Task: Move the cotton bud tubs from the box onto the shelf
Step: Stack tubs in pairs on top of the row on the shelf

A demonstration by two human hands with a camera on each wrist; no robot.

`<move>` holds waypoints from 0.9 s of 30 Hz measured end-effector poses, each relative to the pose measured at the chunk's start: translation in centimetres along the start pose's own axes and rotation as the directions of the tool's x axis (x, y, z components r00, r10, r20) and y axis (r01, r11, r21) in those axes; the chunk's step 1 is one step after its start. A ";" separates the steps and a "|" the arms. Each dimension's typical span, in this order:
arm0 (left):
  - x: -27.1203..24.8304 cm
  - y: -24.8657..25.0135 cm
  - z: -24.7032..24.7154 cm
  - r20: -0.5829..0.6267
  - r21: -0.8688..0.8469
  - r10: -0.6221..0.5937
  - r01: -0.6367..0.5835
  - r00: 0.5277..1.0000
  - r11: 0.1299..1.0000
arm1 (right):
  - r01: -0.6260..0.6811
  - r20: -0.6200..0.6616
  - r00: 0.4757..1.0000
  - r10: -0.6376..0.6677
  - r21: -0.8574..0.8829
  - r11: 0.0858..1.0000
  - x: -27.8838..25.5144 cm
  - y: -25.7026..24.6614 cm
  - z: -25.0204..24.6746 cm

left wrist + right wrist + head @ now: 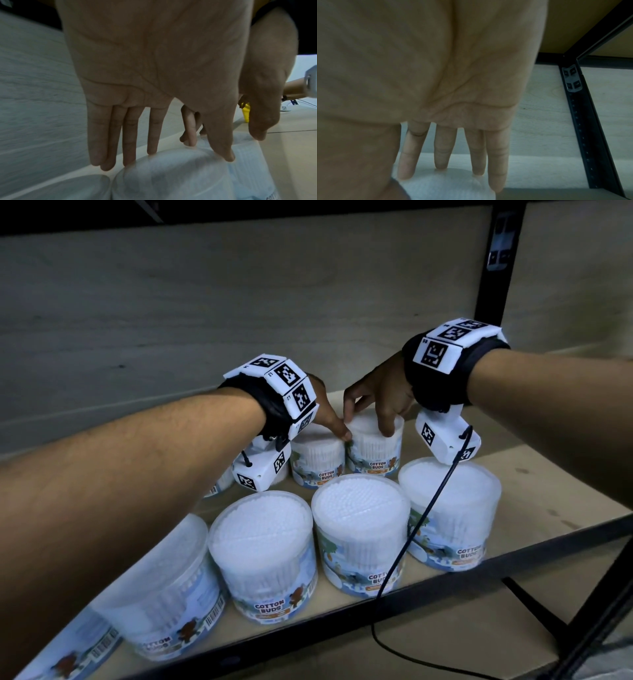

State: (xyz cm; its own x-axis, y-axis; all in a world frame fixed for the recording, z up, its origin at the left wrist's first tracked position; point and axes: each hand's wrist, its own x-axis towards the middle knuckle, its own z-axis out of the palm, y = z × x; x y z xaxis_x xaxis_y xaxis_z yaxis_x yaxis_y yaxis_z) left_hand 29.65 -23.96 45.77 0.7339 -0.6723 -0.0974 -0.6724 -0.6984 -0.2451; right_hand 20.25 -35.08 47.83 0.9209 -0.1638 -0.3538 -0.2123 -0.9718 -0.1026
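Several clear cotton bud tubs stand on the wooden shelf (534,474). My left hand (330,422) reaches over a back-row tub (317,455). In the left wrist view its straight fingers (154,135) touch the far rim of that tub (171,175) and the thumb presses the near right rim. My right hand (373,412) grips the neighbouring back-row tub (375,450) from above. There the fingers (442,155) lie on the far rim of the tub (445,186) and the thumb on the near side. The two tubs touch. The box is out of view.
A front row of tubs (359,525) stands along the black shelf edge (479,566), more at the left (161,587). Bare shelf lies to the right. A black upright post (496,268) stands at the back right. A black cable (411,542) hangs from the right wrist camera.
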 end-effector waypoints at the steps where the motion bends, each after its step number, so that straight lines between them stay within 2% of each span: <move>1: -0.1 0.0 0.0 0.000 0.002 0.002 -0.002 1.000 1.000 | 0.007 0.007 1.000 -0.007 -0.001 1.000 -0.1 0.0 0.0; 5: -0.8 0.3 -0.2 -0.004 0.017 0.005 -0.005 1.000 1.000 | 0.019 0.017 1.000 -0.019 -0.045 0.999 -1.0 -0.2 0.1; 13: -2.8 0.9 -1.3 0.088 0.080 0.039 -0.046 0.995 0.996 | 0.015 0.013 1.000 -0.014 -0.091 0.996 -2.0 -0.5 0.3; 27: -6.3 1.9 -2.1 0.139 0.018 0.044 -0.047 0.989 0.999 | -0.008 0.002 1.000 0.008 -0.075 0.997 -4.9 -1.0 1.2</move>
State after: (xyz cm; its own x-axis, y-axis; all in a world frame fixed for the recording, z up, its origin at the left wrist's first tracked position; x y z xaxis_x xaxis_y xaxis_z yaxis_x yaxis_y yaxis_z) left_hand 23.58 -21.55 47.93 0.7097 -0.6619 -0.2413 -0.7044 -0.6612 -0.2580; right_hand 15.52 -33.10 48.57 0.9184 -0.1713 -0.3566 -0.1943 -0.9805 -0.0294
